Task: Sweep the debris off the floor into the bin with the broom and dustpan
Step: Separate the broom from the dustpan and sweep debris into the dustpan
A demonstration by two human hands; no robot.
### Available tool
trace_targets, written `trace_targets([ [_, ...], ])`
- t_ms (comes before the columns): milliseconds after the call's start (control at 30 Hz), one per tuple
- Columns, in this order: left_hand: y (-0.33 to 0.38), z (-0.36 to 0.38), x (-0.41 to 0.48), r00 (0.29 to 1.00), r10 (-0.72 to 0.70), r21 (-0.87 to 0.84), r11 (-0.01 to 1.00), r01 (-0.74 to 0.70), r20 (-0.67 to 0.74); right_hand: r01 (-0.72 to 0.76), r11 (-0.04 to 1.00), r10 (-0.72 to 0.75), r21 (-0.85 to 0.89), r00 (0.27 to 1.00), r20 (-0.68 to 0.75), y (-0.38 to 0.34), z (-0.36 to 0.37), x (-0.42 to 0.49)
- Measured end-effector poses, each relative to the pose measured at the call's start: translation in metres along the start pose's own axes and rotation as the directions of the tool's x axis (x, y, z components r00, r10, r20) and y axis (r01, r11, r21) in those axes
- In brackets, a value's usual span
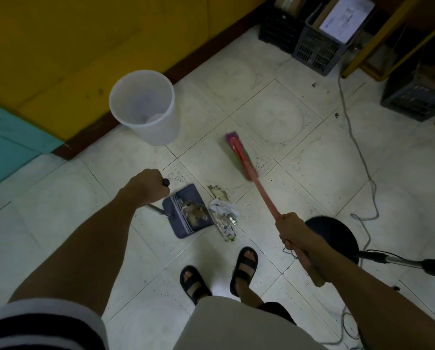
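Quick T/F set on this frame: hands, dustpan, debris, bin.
1. The left hand grips the dustpan handle. True.
2. The right hand holds the broom. True.
3. The dustpan is empty. False: some debris lies in it.
4. The bin lies tipped over. False: it stands upright near the wall.
5. The broom head touches the debris pile. False: it is apart from the pile.

I count one broom (239,155), one dustpan (183,195), one bin (158,133), three crates (317,50), my two sandals (245,265), two hands (145,185).
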State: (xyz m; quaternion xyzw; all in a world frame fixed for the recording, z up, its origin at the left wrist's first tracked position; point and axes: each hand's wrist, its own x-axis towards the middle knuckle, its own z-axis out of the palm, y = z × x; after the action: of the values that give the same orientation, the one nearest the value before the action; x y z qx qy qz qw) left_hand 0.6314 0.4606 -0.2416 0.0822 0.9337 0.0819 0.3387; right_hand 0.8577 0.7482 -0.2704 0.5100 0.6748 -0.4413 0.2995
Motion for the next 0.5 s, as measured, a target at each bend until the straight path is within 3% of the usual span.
trace_targets([
  [233,0.005,-0.004,0.003,0.997,0.071,-0.016,0.997,-0.070,0.011,-0.111,0.993,0.116,-0.042,0.983,0.144,0.000,0.071,-0.011],
  [500,-0.005,-0.013,-0.001,0.990,0.144,-0.058,0.988,-0.144,-0.005,-0.190,0.976,0.154,0.104,0.948,0.279,-0.032,0.144,-0.054],
])
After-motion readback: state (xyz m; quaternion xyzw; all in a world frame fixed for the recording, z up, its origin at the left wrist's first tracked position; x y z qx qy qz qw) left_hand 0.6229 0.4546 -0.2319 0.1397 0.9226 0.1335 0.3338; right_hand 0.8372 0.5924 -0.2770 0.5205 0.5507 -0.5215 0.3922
